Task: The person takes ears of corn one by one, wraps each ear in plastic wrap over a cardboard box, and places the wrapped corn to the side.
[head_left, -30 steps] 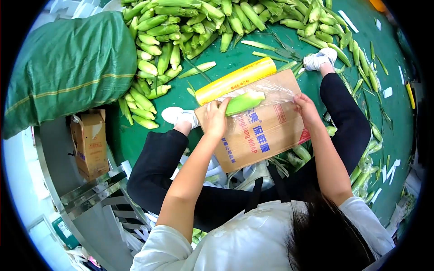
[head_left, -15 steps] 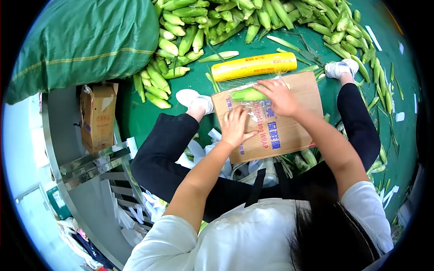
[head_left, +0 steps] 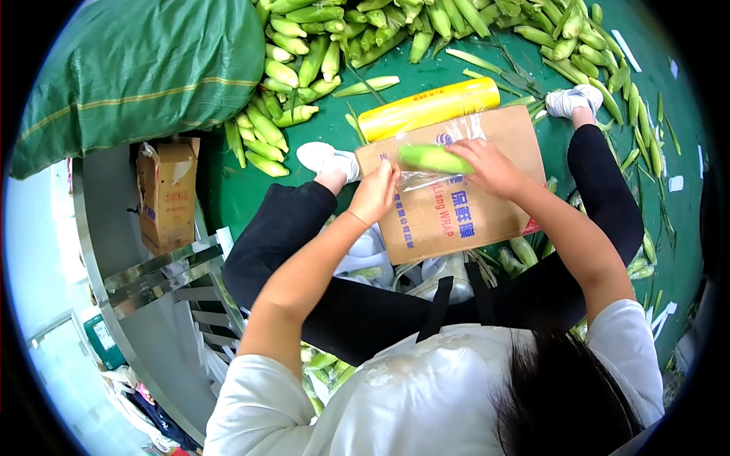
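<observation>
One green-husked ear of corn (head_left: 433, 158) lies crosswise over a printed cardboard box (head_left: 426, 228) between my legs. My right hand (head_left: 490, 169) has its fingers round the right end of that ear. Just past the ear's left end, my left hand (head_left: 376, 188) is closed in a pinch, apparently on the edge of the clear cling film (head_left: 426, 180). The film spreads under and around the ear. Along the far edge of the cardboard rests a yellow roll of cling film (head_left: 430, 108).
Husked corn ears (head_left: 365, 30) are heaped on the green floor (head_left: 228, 190) ahead and to the right. A full green sack (head_left: 137, 76) bulges at the left, above a metal rack (head_left: 152, 285) holding a brown carton (head_left: 169, 197). Wrapped ears (head_left: 525, 251) lie by my right leg.
My left hand has gone from lying flat on the cardboard to a pinch at its left side. The ear has shifted slightly right and nearer, with my right hand on its end.
</observation>
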A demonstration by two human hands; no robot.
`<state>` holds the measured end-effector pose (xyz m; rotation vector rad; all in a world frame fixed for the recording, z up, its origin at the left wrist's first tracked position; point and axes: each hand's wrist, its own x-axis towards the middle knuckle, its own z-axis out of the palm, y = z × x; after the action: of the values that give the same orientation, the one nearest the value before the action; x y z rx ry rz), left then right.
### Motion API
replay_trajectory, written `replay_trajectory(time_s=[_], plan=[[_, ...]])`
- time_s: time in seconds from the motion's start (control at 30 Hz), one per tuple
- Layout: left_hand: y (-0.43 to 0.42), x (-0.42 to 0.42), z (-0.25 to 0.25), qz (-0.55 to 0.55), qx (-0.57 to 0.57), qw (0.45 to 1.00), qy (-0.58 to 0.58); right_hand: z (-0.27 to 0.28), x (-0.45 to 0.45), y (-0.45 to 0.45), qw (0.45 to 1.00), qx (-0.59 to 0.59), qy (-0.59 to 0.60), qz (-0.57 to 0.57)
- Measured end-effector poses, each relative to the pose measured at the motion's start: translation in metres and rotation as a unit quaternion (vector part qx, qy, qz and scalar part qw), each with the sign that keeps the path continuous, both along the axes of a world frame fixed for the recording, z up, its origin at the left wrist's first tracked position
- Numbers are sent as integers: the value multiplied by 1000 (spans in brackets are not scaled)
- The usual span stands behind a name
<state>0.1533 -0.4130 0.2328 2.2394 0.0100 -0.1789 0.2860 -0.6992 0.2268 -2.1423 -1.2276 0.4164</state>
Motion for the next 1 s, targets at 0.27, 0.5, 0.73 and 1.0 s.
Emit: replay_trajectory(time_s=[0.27, 0.5, 0.73, 1.0], plan=[[-14, 65, -52, -144, 158, 974, -79, 5, -15, 13, 990, -123, -50, 38], [-23, 107, -37, 183, 15, 983, 15, -32, 37, 89, 972, 6, -183, -149], [-62, 69, -38, 16, 225, 970, -87, -10, 36, 72, 980, -142, 5, -139], [-11, 115, -16, -229, 58, 954, 182, 3, 26, 52, 979, -200, -7, -22]])
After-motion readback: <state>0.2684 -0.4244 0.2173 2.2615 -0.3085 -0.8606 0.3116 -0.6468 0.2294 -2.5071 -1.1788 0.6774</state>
